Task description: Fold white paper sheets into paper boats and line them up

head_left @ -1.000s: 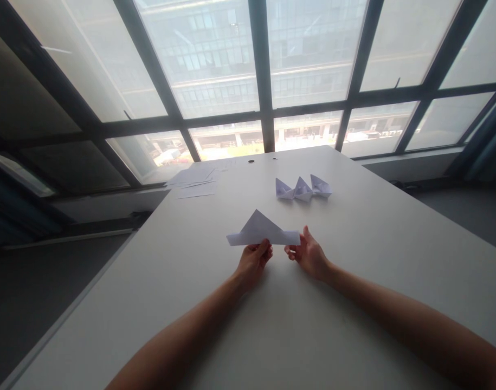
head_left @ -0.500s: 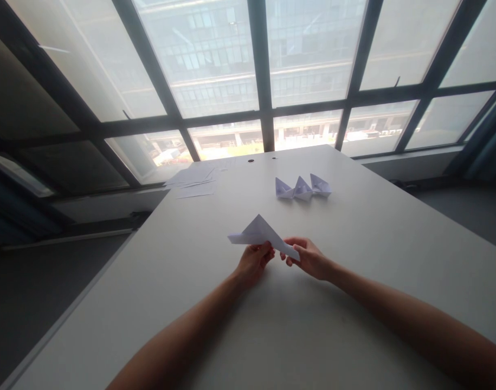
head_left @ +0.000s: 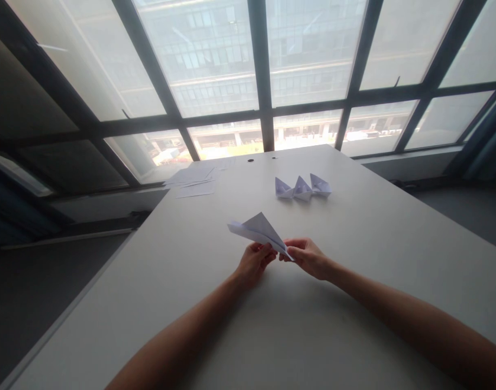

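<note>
A folded sheet of white paper (head_left: 258, 230), shaped like a triangle with a flap along its lower edge, is held between both hands above the table. My left hand (head_left: 253, 262) pinches its bottom edge near the middle, thumb on the near side. At the paper's right corner, my right hand (head_left: 307, 257) is closed with thumb and fingers on the tip. Some fingertips of both hands are hidden behind the paper. Beyond the hands, three folded paper boats (head_left: 303, 188) stand in a row, close together.
Several loose white sheets (head_left: 194, 181) lie overlapping at the table's far left edge. The white table (head_left: 353, 233) reaches toward large dark-framed windows (head_left: 266, 108). A round dark hole (head_left: 251, 160) is near its far end. Dark curtains hang at both sides.
The folded paper has tilted and turned, so its left end is raised and its lower flap now faces me more. Both hands have stayed almost in place on it.
</note>
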### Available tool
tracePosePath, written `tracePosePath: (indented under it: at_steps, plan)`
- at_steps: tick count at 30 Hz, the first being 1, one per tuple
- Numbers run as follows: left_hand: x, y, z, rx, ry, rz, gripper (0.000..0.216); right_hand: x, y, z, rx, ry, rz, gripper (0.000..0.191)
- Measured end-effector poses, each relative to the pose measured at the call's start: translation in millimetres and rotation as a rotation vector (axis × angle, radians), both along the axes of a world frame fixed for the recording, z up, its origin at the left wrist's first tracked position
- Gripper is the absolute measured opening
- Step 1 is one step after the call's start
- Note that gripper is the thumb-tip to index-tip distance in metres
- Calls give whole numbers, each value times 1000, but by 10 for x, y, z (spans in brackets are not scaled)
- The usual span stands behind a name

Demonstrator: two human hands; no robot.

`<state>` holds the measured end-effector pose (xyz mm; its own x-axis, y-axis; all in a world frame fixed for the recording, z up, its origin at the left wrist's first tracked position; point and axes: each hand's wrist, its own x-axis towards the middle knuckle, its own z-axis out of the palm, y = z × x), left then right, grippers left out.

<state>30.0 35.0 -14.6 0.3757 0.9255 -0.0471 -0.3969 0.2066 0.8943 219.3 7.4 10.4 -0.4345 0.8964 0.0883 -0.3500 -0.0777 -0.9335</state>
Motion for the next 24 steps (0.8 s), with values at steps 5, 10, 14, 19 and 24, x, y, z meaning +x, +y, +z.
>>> tracePosePath:
  at_steps: [5,10,14,19,24]
  plan:
    - [-16,18,-31,-26,-40,17,31,-18,25,-53,7,-15,-116,35]
    - [-10,4,-20,35,8,19,33,-16,40,-98,106,-178,-249,38]
    - [-4,-26,-19,82,47,19,35,15,55,-130,214,-249,-214,38]
    - [7,-46,16,106,107,4,32,53,81,-203,287,-356,-234,33]
    - [51,-92,98,245,249,-38,18,10,86,-231,218,-307,-216,34]
